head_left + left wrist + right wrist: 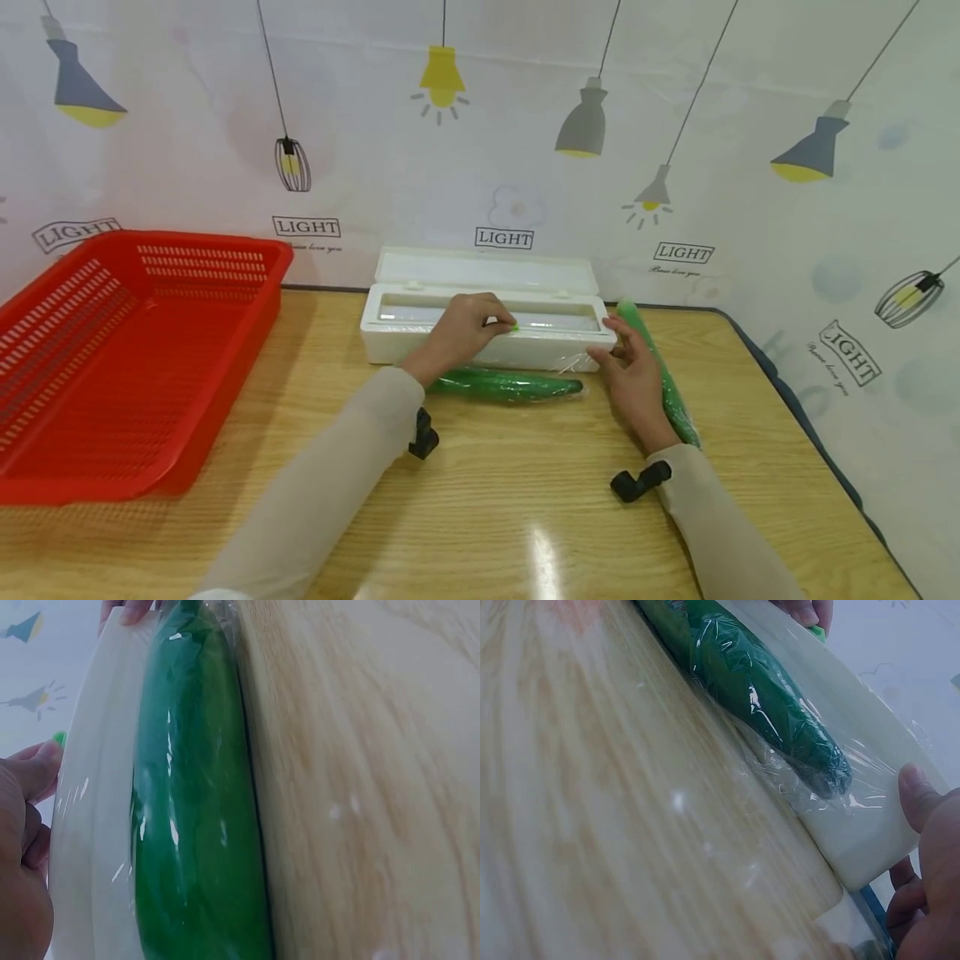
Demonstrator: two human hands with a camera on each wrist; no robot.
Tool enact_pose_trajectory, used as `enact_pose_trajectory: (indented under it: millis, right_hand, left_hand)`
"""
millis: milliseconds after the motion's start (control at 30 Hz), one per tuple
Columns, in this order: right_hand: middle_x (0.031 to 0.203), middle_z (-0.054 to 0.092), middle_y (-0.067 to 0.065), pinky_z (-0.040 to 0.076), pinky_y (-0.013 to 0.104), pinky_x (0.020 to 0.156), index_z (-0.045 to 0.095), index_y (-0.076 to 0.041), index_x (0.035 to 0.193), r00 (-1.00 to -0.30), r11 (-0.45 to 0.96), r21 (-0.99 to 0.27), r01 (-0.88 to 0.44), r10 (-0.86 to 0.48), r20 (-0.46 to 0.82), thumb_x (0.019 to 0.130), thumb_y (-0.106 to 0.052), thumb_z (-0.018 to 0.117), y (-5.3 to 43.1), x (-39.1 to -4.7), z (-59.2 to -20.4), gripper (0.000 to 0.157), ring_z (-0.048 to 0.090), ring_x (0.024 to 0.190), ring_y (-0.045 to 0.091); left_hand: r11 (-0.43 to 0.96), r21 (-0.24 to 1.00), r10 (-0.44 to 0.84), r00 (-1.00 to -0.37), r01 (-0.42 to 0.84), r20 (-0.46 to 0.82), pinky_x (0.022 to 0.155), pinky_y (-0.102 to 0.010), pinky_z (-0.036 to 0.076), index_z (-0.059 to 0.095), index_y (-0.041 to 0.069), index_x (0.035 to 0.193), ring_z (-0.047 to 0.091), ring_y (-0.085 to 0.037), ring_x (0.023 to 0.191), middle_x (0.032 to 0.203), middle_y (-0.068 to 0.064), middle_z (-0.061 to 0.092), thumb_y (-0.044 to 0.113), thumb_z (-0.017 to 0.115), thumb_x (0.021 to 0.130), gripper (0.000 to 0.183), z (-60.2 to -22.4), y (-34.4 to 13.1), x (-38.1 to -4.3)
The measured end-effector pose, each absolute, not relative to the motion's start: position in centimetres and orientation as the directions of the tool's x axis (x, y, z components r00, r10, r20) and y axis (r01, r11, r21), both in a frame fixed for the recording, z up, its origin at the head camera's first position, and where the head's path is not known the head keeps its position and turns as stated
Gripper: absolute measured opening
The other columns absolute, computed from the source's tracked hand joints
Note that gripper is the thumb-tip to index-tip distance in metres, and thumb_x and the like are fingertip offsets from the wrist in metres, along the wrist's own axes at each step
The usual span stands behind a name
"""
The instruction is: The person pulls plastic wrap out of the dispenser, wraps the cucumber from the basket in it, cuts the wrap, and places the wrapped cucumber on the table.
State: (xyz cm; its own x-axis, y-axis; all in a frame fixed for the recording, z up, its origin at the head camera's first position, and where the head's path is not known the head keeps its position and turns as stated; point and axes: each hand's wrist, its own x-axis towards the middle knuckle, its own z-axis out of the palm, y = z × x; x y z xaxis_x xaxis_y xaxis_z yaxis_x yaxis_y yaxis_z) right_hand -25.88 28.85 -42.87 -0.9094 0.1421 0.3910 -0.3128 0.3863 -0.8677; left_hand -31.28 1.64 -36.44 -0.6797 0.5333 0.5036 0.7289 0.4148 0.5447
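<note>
A white cling film dispenser (525, 354) lies lengthwise near the wall, its lid tipped back and a film roll visible inside. With thumb and fingertips, my left hand (461, 329) pinches a small green slider (514, 327) on the front rim. My right hand (633, 379) grips the dispenser's right end, thumb on the front face in the right wrist view. Along the front lies a cucumber (517, 386) covered in clear film; loose film bunches past its tip. Partly behind my right hand is a second film-covered cucumber (678, 408).
At the left stands a large red plastic basket (168, 433) with slotted sides. The wooden table (495, 500) meets a wall covering (390, 175) printed with lamps at the back and right.
</note>
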Motion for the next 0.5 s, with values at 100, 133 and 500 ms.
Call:
enact_pose_trajectory:
  millis: [100,133,500]
  right_hand:
    - [0.149,0.038,0.006,0.047,0.015,0.069,0.05,-0.01,0.137,-0.907,0.39,-0.864,-0.318,0.138,0.397,0.089,-0.009,0.068,29.0,-25.9,-42.8,0.051,0.057,0.097,0.017]
    - [0.148,0.039,0.007,0.047,0.016,0.069,0.05,-0.01,0.137,-0.907,0.387,-0.865,-0.32,0.139,0.397,0.089,-0.01,0.068,29.1,-25.9,-42.8,0.051,0.057,0.097,0.017]
    - [0.149,0.037,0.011,0.047,0.018,0.071,0.049,-0.007,0.138,-0.914,0.404,-0.862,-0.307,0.126,0.385,0.092,-0.011,0.065,28.4,-25.0,-41.7,0.049,0.057,0.095,0.019]
  left_hand:
    - [0.417,0.551,0.529,-0.686,0.723,0.499,0.062,-0.024,0.045,0.076,0.006,0.092,0.057,-0.011,0.072,0.09,-0.003,0.069,0.007,0.072,0.085,0.008,-36.5,1.4,-31.3]
    - [0.415,0.552,0.53,-0.685,0.723,0.499,0.062,-0.024,0.045,0.076,0.006,0.092,0.057,-0.011,0.072,0.09,-0.003,0.069,0.007,0.072,0.084,0.008,-36.5,1.3,-31.3]
    - [0.421,0.542,0.539,-0.681,0.727,0.495,0.065,-0.023,0.047,0.076,0.006,0.092,0.061,-0.012,0.077,0.091,-0.003,0.07,0.006,0.072,0.085,0.008,-36.6,0.8,-31.4]
